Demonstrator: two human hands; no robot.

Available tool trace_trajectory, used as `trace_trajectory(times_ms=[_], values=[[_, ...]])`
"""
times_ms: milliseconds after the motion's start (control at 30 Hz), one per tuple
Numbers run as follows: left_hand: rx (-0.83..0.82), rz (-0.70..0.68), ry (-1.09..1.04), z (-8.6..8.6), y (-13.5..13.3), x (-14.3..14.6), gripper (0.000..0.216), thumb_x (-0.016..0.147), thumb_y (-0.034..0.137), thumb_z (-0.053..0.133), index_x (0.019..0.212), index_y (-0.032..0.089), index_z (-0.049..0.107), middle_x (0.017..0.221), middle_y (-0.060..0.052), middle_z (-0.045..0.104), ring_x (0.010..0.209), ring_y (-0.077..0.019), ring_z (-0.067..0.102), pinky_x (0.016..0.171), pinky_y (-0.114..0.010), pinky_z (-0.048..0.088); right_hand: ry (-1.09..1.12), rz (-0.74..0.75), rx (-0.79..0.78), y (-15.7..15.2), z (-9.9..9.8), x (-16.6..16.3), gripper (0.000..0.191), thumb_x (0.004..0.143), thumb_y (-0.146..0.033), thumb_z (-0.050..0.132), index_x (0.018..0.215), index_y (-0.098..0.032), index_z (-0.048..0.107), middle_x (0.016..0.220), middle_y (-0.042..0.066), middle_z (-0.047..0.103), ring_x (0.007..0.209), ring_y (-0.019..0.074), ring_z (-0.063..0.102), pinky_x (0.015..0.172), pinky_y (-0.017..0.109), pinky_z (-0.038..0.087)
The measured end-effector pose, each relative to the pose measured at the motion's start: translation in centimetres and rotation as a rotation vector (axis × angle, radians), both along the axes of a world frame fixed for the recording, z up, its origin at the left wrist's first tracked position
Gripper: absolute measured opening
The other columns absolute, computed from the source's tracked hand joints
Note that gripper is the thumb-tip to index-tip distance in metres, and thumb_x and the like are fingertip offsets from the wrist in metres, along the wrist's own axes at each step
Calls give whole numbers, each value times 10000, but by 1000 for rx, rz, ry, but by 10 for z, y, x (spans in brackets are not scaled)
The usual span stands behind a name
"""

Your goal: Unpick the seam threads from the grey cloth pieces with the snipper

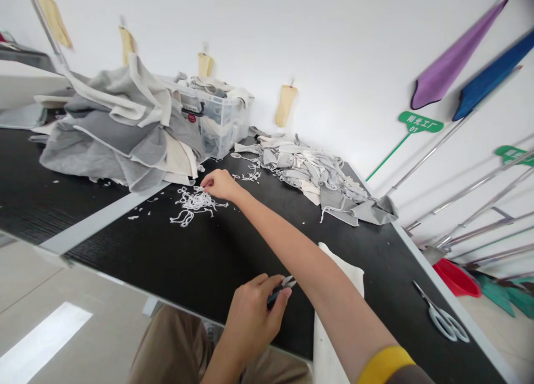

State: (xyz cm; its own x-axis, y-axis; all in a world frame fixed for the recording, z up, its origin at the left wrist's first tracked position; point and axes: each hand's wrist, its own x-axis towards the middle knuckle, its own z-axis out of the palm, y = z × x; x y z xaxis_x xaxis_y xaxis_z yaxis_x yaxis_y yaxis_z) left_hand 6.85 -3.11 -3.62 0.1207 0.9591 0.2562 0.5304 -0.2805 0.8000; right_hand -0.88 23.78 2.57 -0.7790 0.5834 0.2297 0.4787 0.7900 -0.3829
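Note:
My right hand (222,185) reaches across the black table to the left, its fingertips pinched at the upper edge of a tangled pile of white thread (195,203). Strands show right at the fingertips. Close to the table's front edge, my left hand (255,309) is closed around small thread snips (280,289), whose metal blades point up and to the right. Partly under my right forearm lies a white piece of cloth (329,323).
Grey and white cloths are heaped (125,128) at the left, beside a clear plastic bin (221,119) filled with fabric. Grey scraps (308,170) spread along the back. Light-blue-handled scissors (443,317) lie at the right edge. Poles and a red dustpan (456,277) stand beyond.

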Motion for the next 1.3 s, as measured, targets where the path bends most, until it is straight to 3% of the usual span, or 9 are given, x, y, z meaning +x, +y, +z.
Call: trace_trajectory(times_ms=[167,400,533,633,800,967,1100,1167,1300], values=[[-11,-10,-10,1,-1,0,313,963,412,470,1115,270,704,874,-57,690,738,-198,657,661,-298,488,-130,92,-13,-2,3,-1,324,729,46,603,912,-164,770,869,20,766,855,139,696,762,194,486],[7,-11,-25,0,-2,0,314,958,413,479,1116,270,710,890,-68,701,724,-196,660,614,-281,495,-146,38,130,-17,6,12,147,785,-93,635,857,-155,748,999,127,726,1013,281,651,847,344,471],[16,1,12,0,-2,0,309,958,404,481,1121,269,706,902,-59,705,726,-198,661,661,-301,504,-155,88,101,-14,8,12,311,764,10,587,994,-135,738,940,93,749,942,216,682,818,281,474],[10,3,10,0,-1,0,311,957,409,482,1111,265,710,911,-59,711,728,-198,660,653,-297,502,-165,141,63,-9,19,18,437,736,90,518,1046,-130,733,882,53,766,872,159,700,776,224,479],[16,8,-54,1,-1,-2,323,962,423,483,1114,256,715,987,-65,728,852,-218,674,813,-321,520,41,36,268,-27,58,71,243,861,-129,586,1040,-168,745,1068,73,752,1036,220,673,941,329,468],[62,54,-184,-4,-1,-8,327,987,368,456,1200,232,665,1115,-69,708,1019,-211,653,933,-322,492,435,-243,182,-106,65,190,177,884,-274,618,970,-204,757,948,55,767,848,195,705,839,345,532],[108,121,-279,2,-6,9,353,1004,332,425,1264,192,618,1209,-85,670,1144,-210,604,1023,-340,448,797,-639,-214,-209,35,271,313,778,-409,746,1017,-208,745,878,83,761,801,223,703,749,370,561],[134,85,-314,16,-13,32,362,1013,312,400,1290,190,598,1216,-89,654,1162,-204,589,1031,-344,447,979,-784,-428,-261,16,285,448,750,-440,774,1122,-199,710,1022,113,749,916,241,696,817,394,559],[116,-137,-168,47,-40,92,426,998,232,373,1405,190,493,1191,-111,603,1034,-210,612,921,-357,514,1367,-839,-880,-330,-7,270,524,768,-508,745,1175,-181,697,1194,115,707,1120,275,647,993,406,498]])
